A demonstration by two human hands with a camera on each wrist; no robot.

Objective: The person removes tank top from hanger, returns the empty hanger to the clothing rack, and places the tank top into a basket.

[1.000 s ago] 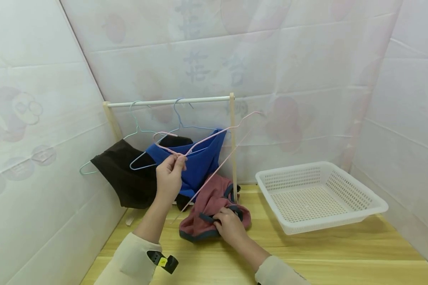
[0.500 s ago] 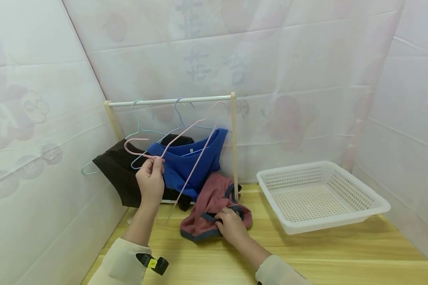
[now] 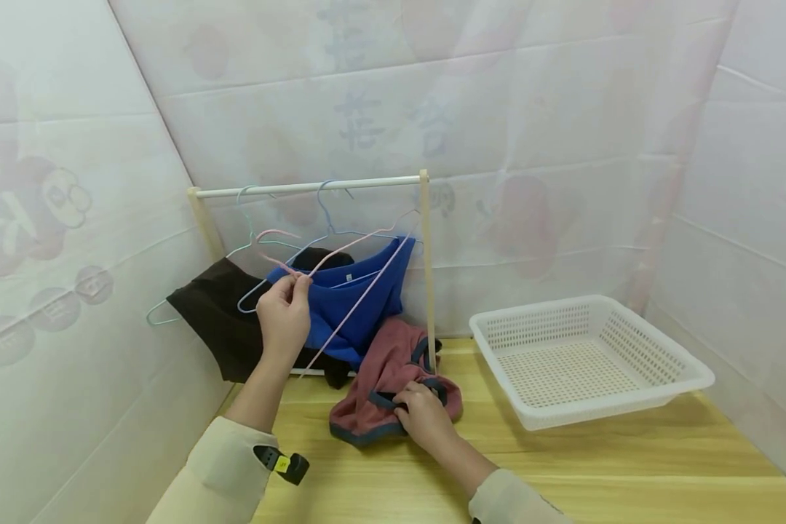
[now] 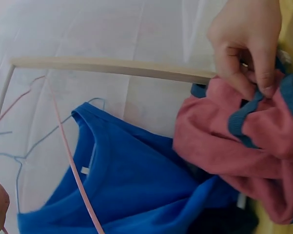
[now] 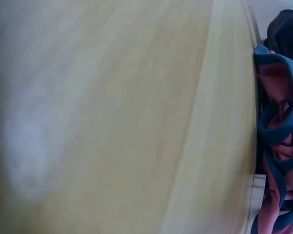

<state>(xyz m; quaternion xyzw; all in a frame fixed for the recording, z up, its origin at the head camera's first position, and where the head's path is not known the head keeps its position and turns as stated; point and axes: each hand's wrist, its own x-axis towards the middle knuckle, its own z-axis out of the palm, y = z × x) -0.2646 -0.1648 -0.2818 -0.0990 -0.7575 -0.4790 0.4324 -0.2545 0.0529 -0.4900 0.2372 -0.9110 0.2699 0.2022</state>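
Note:
My left hand (image 3: 284, 314) pinches a pink wire hanger (image 3: 354, 310) just below its hook, holding it up in front of the rack. The hanger bears no garment, and its long bar slants down to the left. On the table, my right hand (image 3: 424, 413) pinches the dark teal trim of a crumpled dusty-red garment (image 3: 373, 404). In the left wrist view, thumb and fingertips close on that trim (image 4: 251, 109). Behind the pink hanger, a blue garment (image 3: 330, 320) hangs on a blue hanger (image 3: 328, 215).
A small rack (image 3: 314, 187) with wooden posts stands at the back left; its right post rises beside the dusty-red garment. A dark brown garment (image 3: 225, 313) hangs at its left on a green hanger (image 3: 160, 316). A white plastic basket (image 3: 530, 418) stands to the right on the wooden table (image 3: 563, 480).
My left hand has swung the pink hanger left from in front of the blue garment, then slightly back right and up. The right hand stays on the dusty-red garment.

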